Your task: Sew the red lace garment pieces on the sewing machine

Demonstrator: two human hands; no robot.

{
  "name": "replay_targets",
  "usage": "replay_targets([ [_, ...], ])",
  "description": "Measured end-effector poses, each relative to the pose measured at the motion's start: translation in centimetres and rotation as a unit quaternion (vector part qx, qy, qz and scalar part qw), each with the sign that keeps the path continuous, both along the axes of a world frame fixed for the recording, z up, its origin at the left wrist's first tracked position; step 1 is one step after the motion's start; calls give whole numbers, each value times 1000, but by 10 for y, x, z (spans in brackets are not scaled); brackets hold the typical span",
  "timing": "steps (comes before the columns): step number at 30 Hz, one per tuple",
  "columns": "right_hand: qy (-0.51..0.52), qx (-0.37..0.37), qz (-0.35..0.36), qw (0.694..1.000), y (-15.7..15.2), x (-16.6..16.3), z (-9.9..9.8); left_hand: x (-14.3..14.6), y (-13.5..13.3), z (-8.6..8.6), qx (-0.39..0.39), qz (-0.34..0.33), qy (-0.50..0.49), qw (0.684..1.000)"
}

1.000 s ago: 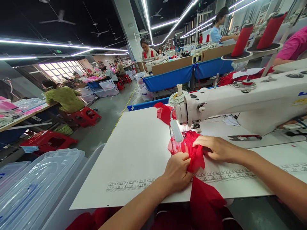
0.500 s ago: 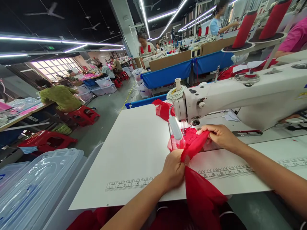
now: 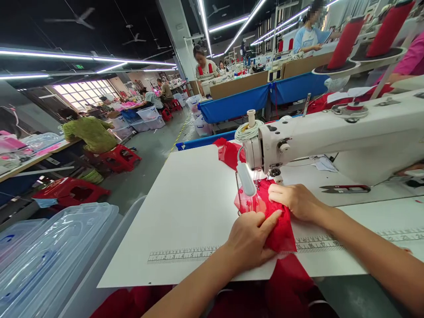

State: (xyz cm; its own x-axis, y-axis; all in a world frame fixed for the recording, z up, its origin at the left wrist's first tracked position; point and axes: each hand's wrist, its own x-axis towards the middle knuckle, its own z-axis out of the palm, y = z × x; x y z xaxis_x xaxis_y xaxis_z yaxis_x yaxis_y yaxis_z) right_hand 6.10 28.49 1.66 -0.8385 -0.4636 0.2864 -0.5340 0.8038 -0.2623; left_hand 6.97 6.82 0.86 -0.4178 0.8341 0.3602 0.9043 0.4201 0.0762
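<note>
A piece of red fabric (image 3: 283, 232) lies on the white sewing table (image 3: 188, 212) under the head of a white sewing machine (image 3: 331, 132). My left hand (image 3: 251, 238) rests on the near part of the fabric, fingers laid over it and pressing it flat. My right hand (image 3: 293, 201) presses the fabric just in front of the needle area, fingers curled on the cloth. More red fabric (image 3: 228, 152) trails behind the machine, and the rest hangs off the table's near edge.
Thread snips (image 3: 344, 188) lie right of the machine head. Red thread cones (image 3: 346, 42) stand behind it. Clear plastic bins (image 3: 49, 256) sit at the lower left. Other workers sit at benches along an aisle, with red stools (image 3: 69, 192) beside it.
The fabric, held up taut between my hands half a second ago, now lies flat on the table. My right hand moved down onto it and my left hand's fingers spread over it.
</note>
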Motion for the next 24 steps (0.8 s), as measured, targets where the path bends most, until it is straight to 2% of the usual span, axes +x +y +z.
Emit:
replay_targets([
  [4, 11, -44, -11, 999, -2, 2, -17, -1, -4, 4, -52, 117, 99, 987],
  [5, 12, -55, -12, 998, -1, 3, -19, -4, -5, 7, -62, 112, 119, 985],
  [7, 8, -77, -12, 997, 2, 5, -19, -14, -6, 15, -72, 38, 137, 987],
  [9, -2, -97, -8, 995, 3, 5, -16, -27, -8, 23, -81, -54, 109, 989],
  [11, -13, -110, -1, 994, 4, 4, -13, -40, -9, 29, -113, -105, 49, 987],
  [14, -20, -120, 4, 993, 3, 3, -11, -53, -8, 28, -151, -74, 1, 986],
  [18, -22, -125, 5, 992, 3, 2, -11, -58, 0, 14, -130, -22, 47, 990],
  [21, -24, -125, 1, 992, 4, 5, -10, -58, 3, 7, -117, -30, 87, 989],
  [24, -27, -142, -3, 990, 4, 7, -9, -61, 0, 9, -106, -82, 94, 986],
])
